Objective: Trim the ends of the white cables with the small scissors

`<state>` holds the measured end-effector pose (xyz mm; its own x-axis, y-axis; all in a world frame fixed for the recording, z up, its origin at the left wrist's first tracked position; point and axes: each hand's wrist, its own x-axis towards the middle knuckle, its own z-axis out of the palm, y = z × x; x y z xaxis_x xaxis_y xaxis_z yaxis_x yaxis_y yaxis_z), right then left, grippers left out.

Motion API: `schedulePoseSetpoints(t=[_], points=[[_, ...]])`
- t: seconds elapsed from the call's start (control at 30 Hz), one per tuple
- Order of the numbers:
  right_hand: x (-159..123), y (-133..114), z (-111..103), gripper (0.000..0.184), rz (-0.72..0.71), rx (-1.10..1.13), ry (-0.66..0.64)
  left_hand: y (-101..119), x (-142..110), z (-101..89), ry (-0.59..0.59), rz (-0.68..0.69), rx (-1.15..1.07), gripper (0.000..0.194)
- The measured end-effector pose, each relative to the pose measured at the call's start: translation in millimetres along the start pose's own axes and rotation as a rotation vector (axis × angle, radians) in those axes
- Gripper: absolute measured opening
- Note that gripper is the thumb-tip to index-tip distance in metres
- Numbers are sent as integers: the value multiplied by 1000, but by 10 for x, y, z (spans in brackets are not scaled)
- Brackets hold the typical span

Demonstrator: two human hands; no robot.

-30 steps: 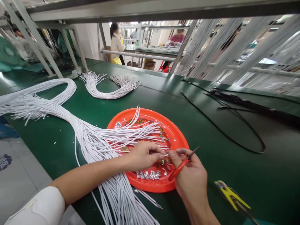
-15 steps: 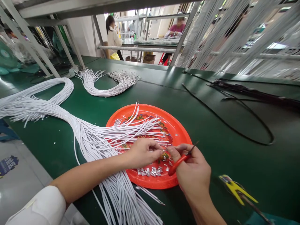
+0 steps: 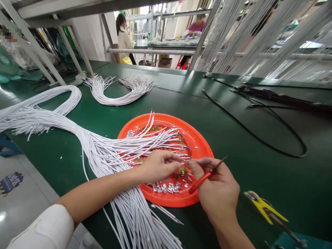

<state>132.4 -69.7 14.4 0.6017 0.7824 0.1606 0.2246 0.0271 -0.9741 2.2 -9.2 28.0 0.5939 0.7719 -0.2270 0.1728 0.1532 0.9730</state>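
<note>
Over a round red-orange tray (image 3: 199, 138), my two hands meet fingertip to fingertip. My left hand (image 3: 162, 165) pinches what looks like the end of a white cable, mostly hidden by the fingers. My right hand (image 3: 220, 186) is closed around a red-handled tool (image 3: 201, 181) with a thin dark tip pointing up and right. Its thumb and forefinger press together at the cable end. A thick bundle of white cables (image 3: 103, 152) runs under my left forearm, with many ends fanned across the tray. Small silvery scraps (image 3: 168, 187) lie in the tray near my hands.
More white cables (image 3: 119, 99) lie curved at the back left of the green table (image 3: 176, 100). Black cables (image 3: 275, 100) stretch across the right. A yellow-handled tool (image 3: 264, 207) rests at the lower right. White strands (image 3: 241, 38) hang behind the table; people sit beyond.
My right hand and the red-handled tool have shifted slightly right. My left fingertips have moved a little right too, staying close to the right ones. The camera view has shifted slightly.
</note>
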Motion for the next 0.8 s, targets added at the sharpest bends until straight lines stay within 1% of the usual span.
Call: schedulePoseSetpoints(t=[0.07, 0.1, 0.23, 0.3, 0.43, 0.53, 0.7, 0.8], points=[[16, -6, -28, 24, 11, -15, -17, 17, -3, -11, 40, 22, 17, 18], [27, -4, -42, 24, 19, -33, -49, 27, -5, -19, 67, 38, 26, 18], [33, -1, -59, 22, 21, -159, -329, 67, -13, -40, 122, 81, 19, 20], [2, -20, -41, 20, 15, -234, -412, 76, -16, -39, 120, 82, 10, 19], [-66, -61, -1, 18, -4, -329, -461, 51, -16, -21, 54, 45, -38, 17], [-85, -66, 6, 18, -17, -386, -458, 18, -11, -9, 31, 89, -24, 15], [-73, -23, -12, 18, -31, -456, -443, 32, -23, -10, 60, 173, 125, 15], [-30, 16, -31, 18, -43, -463, -505, 62, -42, -13, 86, 222, 223, 14]])
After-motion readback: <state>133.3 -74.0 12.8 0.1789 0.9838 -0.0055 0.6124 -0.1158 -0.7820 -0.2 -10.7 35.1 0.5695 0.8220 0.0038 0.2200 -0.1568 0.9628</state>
